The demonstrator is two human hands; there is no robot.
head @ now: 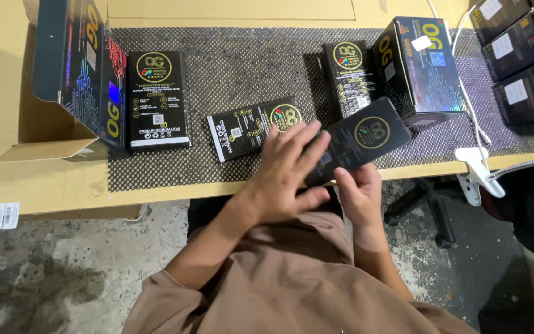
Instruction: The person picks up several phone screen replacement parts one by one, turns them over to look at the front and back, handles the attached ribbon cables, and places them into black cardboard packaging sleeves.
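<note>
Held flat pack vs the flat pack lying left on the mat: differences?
The held flat pack is gripped by the left hand and right hand, tilted over the table edge; the left flat pack lies untouched, squared up on the mat. Both are black with a round gold emblem.

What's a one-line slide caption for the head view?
Both hands, left and right, hold a flat black pack over a mesh mat strewn with similar packs.

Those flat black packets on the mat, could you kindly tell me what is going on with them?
A person holds one flat black cardboard packet in both hands above the desk edge: the left hand lies across its near end, the right hand supports it from below. Two similar packets lie flat on the dark mesh mat, and a larger black box stands behind.
</note>
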